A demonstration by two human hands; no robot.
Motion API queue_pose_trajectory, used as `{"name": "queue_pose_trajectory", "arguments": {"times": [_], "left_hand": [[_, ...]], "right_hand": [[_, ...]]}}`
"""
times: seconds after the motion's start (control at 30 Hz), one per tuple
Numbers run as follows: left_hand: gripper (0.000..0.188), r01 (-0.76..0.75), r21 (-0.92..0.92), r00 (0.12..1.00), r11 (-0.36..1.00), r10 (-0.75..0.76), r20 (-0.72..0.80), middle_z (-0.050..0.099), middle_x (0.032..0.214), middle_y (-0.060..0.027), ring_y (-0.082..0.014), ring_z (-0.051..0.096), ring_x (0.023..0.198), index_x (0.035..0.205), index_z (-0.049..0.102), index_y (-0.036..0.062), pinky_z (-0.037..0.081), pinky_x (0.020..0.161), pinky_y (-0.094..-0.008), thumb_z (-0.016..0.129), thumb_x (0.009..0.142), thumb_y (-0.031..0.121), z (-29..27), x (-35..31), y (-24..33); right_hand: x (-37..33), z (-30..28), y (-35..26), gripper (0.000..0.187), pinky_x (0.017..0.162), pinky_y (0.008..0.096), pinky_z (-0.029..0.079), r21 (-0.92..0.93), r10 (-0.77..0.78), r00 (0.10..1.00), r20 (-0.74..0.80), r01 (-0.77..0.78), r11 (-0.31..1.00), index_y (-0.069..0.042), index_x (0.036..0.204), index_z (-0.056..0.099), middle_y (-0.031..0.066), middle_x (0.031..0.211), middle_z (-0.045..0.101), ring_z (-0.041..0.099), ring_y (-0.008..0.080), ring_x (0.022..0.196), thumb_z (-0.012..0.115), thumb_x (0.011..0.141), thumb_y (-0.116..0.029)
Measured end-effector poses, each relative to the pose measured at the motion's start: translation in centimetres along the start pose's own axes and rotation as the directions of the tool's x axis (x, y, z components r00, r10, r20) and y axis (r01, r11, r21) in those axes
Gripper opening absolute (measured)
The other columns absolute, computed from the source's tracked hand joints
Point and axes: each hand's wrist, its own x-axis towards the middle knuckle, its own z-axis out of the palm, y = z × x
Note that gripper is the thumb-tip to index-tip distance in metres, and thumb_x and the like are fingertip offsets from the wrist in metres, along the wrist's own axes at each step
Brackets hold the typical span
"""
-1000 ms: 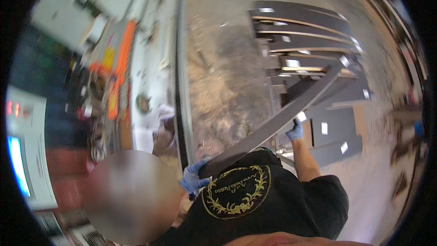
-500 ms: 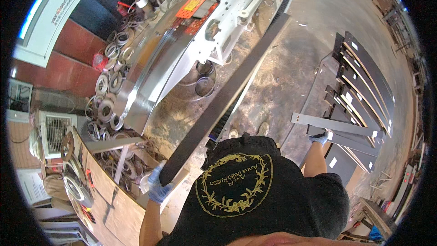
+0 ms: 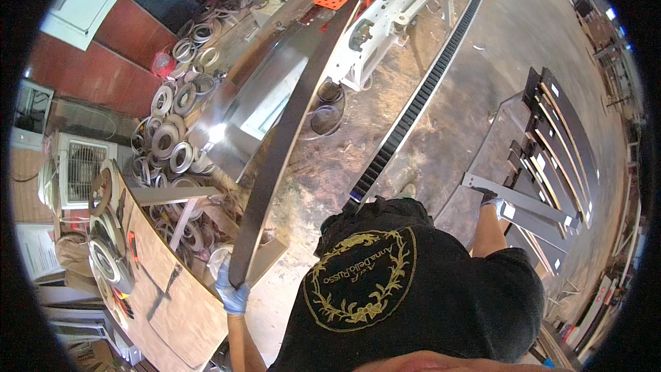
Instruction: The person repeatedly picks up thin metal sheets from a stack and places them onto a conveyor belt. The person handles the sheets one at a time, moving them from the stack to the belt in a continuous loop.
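My left hand [image 3: 233,294], in a light blue glove, is closed around the near end of a long dark brown board [image 3: 279,151]. The board slants away from me, its far end over the edge of a machine [image 3: 354,69] with a shiny metal table. Off to my right, my gloved right hand [image 3: 491,202] grips the near end of a narrow grey board, its fingers partly hidden. Another grey strip [image 3: 527,200] lies just beside that hand, across a stack of dark panels [image 3: 561,138] with pale edges and white labels.
A black roller conveyor track [image 3: 427,89] runs across the floor in front of me. Many rolls of edging strip [image 3: 165,139] are heaped at the left. A wooden table [image 3: 162,289] with tools stands at the near left, and a round bin [image 3: 326,119] sits beside the machine.
The long board has swung left, its far end moving from above the conveyor to the machine's table edge. My left hand has shifted slightly left and nearer. My right hand stays at the grey boards.
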Motion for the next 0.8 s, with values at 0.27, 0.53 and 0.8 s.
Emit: {"name": "queue_pose_trajectory", "arguments": {"times": [0.27,0.53,0.8], "left_hand": [[0.063,0.006,0.225,0.999,0.974,-0.015,0.035,0.051,0.120,-0.0189,-0.0311,0.053,0.104,0.127,0.045,0.0047,0.046,0.084,-0.0382,0.066,0.067,0.011,-3.0,9.2,-10.3],[0.060,-0.243,0.676,0.958,0.696,0.281,0.056,0.041,0.134,-0.0151,-0.0347,0.035,0.124,0.123,0.050,0.0178,0.027,0.104,-0.0447,0.068,0.069,0.034,8.2,24.8,0.4],[0.049,-0.182,0.672,0.961,0.718,0.274,-0.032,0.026,0.142,-0.0141,-0.0373,0.024,0.130,0.129,0.045,0.0287,0.018,0.107,-0.0500,0.053,0.081,0.039,18.5,36.0,1.3]], "right_hand": [[-2.1,0.8,-0.9,0.035,0.072,0.0363,0.049,-0.032,-0.026,0.999,0.032,0.027,0.999,-0.014,0.102,0.058,0.0075,0.099,0.062,0.060,0.0252,0.083,0.041,0.085,-0.040],[-0.8,-1.2,-1.0,0.033,0.072,0.0354,0.048,-0.018,-0.027,0.993,0.119,0.029,0.999,-0.014,0.101,0.058,0.0070,0.099,0.063,0.060,0.0245,0.082,0.042,0.085,-0.038],[3.3,-4.6,0.6,0.022,0.069,0.0339,0.049,-0.070,-0.022,0.906,0.423,0.057,0.996,-0.014,0.093,0.058,0.0064,0.094,0.063,0.060,0.0214,0.079,0.047,0.083,-0.031]]}}
